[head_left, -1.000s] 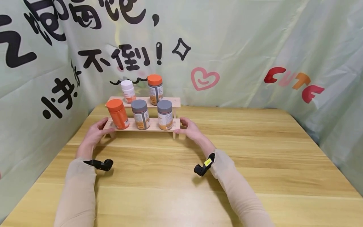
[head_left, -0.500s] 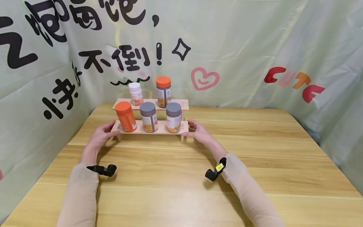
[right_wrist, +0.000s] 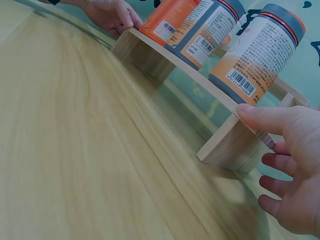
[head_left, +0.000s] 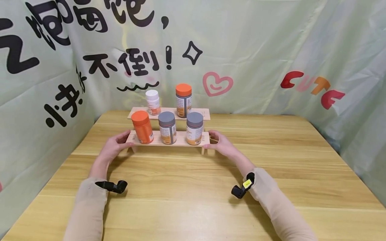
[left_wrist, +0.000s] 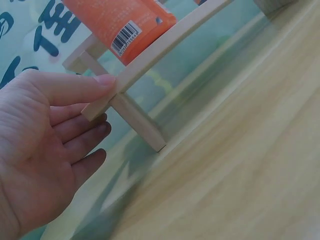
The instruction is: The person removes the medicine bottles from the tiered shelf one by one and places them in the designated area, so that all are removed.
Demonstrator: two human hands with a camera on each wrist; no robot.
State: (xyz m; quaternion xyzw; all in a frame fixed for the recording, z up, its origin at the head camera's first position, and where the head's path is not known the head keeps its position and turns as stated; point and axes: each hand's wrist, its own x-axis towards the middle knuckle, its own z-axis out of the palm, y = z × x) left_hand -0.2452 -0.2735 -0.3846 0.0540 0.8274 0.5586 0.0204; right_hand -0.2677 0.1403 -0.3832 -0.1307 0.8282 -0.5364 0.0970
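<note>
A two-tier wooden rack (head_left: 182, 140) stands towards the back of the table, bottles on both steps. My left hand (head_left: 116, 147) grips its left end; in the left wrist view the thumb (left_wrist: 80, 87) presses the front edge. At the other end my right hand (head_left: 223, 144) holds the board between thumb (right_wrist: 265, 117) and fingers. On the lower step are an orange bottle (head_left: 142, 129) and two grey-lidded jars (head_left: 167, 129) (head_left: 194, 130). The upper step bears a small white-capped bottle (head_left: 153, 103) and an orange-lidded jar (head_left: 183, 102). Whether the rack's legs touch the table cannot be told.
The wooden table (head_left: 193, 201) extends in front of the rack and to its right. Behind and at the sides hangs a pale green printed curtain (head_left: 256, 50). Black wrist cameras (head_left: 119, 186) sit at both sleeve cuffs.
Both hands and the rack have moved steadily to the right and slightly nearer to me. All the bottles have travelled along upright, in the same places on the steps.
</note>
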